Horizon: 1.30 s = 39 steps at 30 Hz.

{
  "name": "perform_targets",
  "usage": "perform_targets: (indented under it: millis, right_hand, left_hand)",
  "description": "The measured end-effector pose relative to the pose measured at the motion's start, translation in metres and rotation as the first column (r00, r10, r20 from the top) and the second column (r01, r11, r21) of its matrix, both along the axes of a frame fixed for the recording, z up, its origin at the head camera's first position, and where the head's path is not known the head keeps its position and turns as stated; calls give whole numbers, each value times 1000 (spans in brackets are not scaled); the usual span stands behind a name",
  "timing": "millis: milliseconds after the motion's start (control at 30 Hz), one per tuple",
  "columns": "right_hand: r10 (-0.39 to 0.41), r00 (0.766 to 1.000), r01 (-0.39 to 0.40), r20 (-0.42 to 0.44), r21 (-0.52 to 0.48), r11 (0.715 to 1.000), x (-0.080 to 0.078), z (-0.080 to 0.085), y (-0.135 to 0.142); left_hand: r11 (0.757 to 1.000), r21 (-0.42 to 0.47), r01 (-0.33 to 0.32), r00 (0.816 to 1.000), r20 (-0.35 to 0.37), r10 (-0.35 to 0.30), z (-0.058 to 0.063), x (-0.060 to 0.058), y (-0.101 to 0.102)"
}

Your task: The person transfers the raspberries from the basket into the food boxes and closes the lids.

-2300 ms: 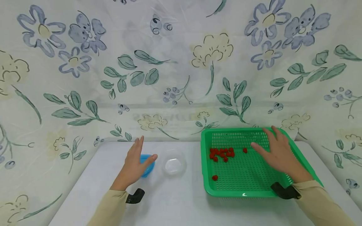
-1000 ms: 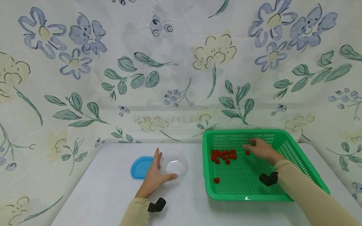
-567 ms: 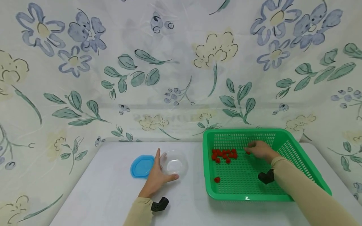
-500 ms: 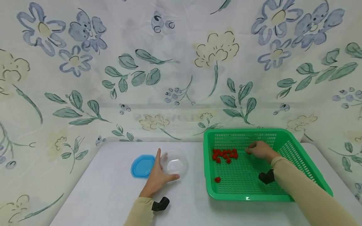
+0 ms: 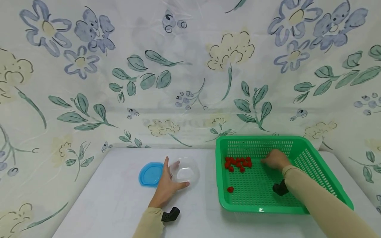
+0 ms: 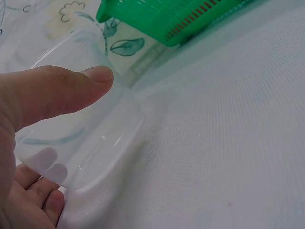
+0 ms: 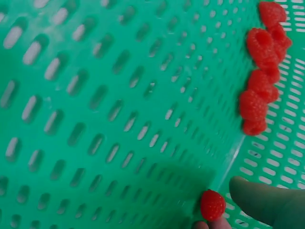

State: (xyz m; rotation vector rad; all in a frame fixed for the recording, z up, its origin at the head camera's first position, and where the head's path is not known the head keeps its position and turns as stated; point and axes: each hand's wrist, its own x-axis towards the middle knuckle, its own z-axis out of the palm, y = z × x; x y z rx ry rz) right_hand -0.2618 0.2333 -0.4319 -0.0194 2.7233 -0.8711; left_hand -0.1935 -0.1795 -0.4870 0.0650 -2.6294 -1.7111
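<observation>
Left hand [image 5: 164,185]: half-open, holding bowl [image 5: 192,169] | right hand [image 5: 275,160]: nearly closed, flanking berry [image 7: 212,205] in basket [image 5: 219,178]; cannot tell whether it is gripping

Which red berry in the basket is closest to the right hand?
The lone berry by the basket wall, at the fingertips of the right hand. The bunched berries lie farther left; another single one sits nearer the front.

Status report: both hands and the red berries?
Left hand around clear container. Right hand in basket at single red berry, grip unclear. No visible obstruction.
</observation>
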Motion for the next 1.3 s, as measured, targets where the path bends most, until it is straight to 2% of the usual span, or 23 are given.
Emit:
perform_targets:
  millis: [300,500,767,900,1133,1300]
  right_hand:
    - [-23,1000,22,7,103,994,3,2,-3]
    - [-33,999,31,11,129,991,5,5,-3]
    - [-55,998,53,18,90,994,3,4,-1]
    - [-33,999,32,8,41,999,2,5,-3]
    - [68,996,-67,-61,19,998,8,19,-11]
    - [69,993,-68,-95,14,998,13,30,-18]
  left_hand:
    - [1000,-4,-17,1000,-25,17,-3,0,0]
    - [1000,-2,-11,999,-34,11,-3,0,0]
    - [1000,0,-15,999,-32,15,-5,0,0]
    - [1000,-8,-15,999,-31,15,-5,0,0]
    - [1000,-15,-20,1000,-15,19,-4,0,0]
    - [1000,-14,-23,1000,-18,22,-3,0,1]
